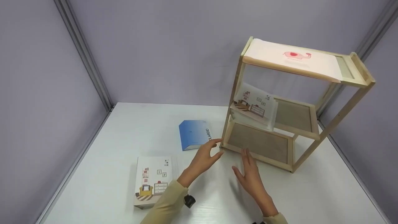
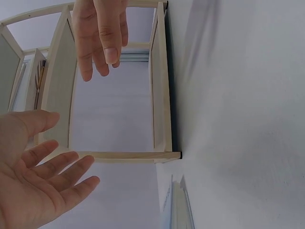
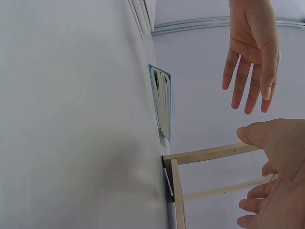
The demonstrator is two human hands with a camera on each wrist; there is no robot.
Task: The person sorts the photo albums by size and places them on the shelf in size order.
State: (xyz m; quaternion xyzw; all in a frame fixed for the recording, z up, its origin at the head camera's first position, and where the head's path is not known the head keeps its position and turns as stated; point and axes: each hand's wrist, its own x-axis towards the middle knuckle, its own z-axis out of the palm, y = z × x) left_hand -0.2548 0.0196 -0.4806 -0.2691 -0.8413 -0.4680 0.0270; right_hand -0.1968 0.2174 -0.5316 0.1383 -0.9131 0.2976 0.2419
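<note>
My left hand [image 1: 203, 158] reaches toward the lower left corner of a small wooden shelf [image 1: 261, 141], fingers loosely bent and thumb apart. Its fingertips overlap the foot of the left post in the head view. In front of the bottom rail is my right hand [image 1: 250, 177], its fingers extended. Nothing is held in either palm, as the left hand [image 2: 43, 176] and the right hand [image 3: 281, 167] show in their own wrist views. A white box-like item with a printed room scene [image 1: 252, 105] leans on the middle tier. Across the top lies a white cloth with a pink elephant [image 1: 293, 60].
Left of the shelf lies a blue item lettered POLAROID [image 1: 194, 133], with pale layered contents at its side. Nearer the front left is a white box with a furniture print [image 1: 154, 177], beside my left forearm. Grey-white walls [image 1: 155, 56] enclose the white table [image 1: 105, 149].
</note>
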